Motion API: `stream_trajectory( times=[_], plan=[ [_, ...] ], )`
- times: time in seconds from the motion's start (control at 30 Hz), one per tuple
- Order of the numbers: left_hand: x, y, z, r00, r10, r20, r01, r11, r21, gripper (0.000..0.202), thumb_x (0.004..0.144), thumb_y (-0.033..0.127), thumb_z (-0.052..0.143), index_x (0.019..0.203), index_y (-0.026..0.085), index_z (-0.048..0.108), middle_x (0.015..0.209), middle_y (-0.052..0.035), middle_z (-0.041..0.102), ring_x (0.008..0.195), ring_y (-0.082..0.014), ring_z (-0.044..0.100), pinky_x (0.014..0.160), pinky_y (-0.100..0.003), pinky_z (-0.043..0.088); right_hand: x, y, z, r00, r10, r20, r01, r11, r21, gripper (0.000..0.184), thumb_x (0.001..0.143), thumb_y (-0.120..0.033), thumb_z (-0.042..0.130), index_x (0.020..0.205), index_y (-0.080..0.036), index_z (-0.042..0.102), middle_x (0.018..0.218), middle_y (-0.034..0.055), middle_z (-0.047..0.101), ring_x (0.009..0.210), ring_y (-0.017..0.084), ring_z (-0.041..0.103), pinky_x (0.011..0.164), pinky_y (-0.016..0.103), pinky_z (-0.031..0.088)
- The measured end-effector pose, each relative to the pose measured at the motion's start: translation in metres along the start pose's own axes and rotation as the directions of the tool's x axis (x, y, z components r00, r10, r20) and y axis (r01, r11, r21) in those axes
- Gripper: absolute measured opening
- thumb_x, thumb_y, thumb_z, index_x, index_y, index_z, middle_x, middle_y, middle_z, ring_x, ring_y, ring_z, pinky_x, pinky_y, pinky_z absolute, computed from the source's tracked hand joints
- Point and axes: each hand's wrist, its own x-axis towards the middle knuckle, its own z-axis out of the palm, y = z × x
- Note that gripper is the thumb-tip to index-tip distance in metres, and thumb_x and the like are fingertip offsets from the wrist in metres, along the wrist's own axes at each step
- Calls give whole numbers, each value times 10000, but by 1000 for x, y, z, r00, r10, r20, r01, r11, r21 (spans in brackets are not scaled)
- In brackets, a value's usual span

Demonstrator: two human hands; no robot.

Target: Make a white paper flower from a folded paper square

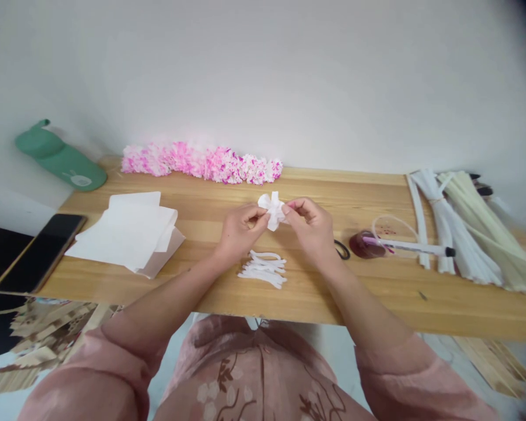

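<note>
Pinching a white tissue flower (272,209) between left hand (239,231) and right hand (309,225) — fingertips of both closed on its gathered middle, held just above the wooden table (368,199) near its centre. Lying just below the hands — white ties (263,269) in a small heap; white sheets (129,231) stacked leftward, pink flowers (201,162) lined along the wall.

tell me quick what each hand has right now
Left hand: pinched shut on the paper flower.
Right hand: pinched shut on the same paper flower.
</note>
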Motion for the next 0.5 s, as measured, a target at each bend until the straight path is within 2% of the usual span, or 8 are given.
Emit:
stream_trajectory(
  times=[0.1, 0.17, 0.27, 0.37, 0.5],
  plan=[
    [2, -6, 2, 995, -94, 24, 96, 989, -116, 188, 838, 310, 602, 717, 171, 642, 728, -13, 633, 683, -129, 552, 661, -248, 417, 2, 3, 0, 995, 96, 3, -96, 988, 125, 184, 803, -396, 642, 758, -224, 599, 711, -27, 646, 637, 132, 572, 623, 270, 470],
    [2, -10, 5, 990, -136, 38, 141, 972, -188, 141, 809, 310, 633, 796, 170, 642, 737, -4, 631, 666, -116, 548, 647, -235, 421, 2, 2, 0, 997, 83, 4, -83, 991, 108, 182, 808, -395, 640, 761, -224, 600, 713, -26, 646, 628, 130, 567, 611, 268, 463],
    [2, -12, 7, 984, -173, 39, 177, 948, -264, 210, 765, 321, 685, 890, 177, 597, 729, 17, 605, 638, -100, 526, 614, -214, 413, -1, -3, -1, 999, -39, 6, 39, 998, -43, 149, 828, -366, 630, 771, -229, 614, 740, -15, 674, 646, 142, 582, 639, 286, 471],
    [2, -12, 6, 980, -192, 49, 198, 946, -256, 257, 772, 383, 697, 868, 184, 565, 724, 23, 582, 645, -100, 516, 616, -213, 414, -5, -8, -1, 979, -196, 50, 202, 956, -215, 104, 852, -312, 605, 780, -238, 622, 812, 9, 711, 731, 172, 624, 717, 323, 490],
    [2, -10, 4, 983, -182, 32, 185, 956, -229, 238, 836, 407, 618, 793, 177, 569, 713, 16, 576, 654, -105, 515, 639, -225, 414, -8, -7, 1, 947, -303, 105, 320, 906, -276, 81, 882, -282, 583, 828, -239, 625, 895, 28, 730, 825, 191, 652, 765, 343, 492]
  ],
)
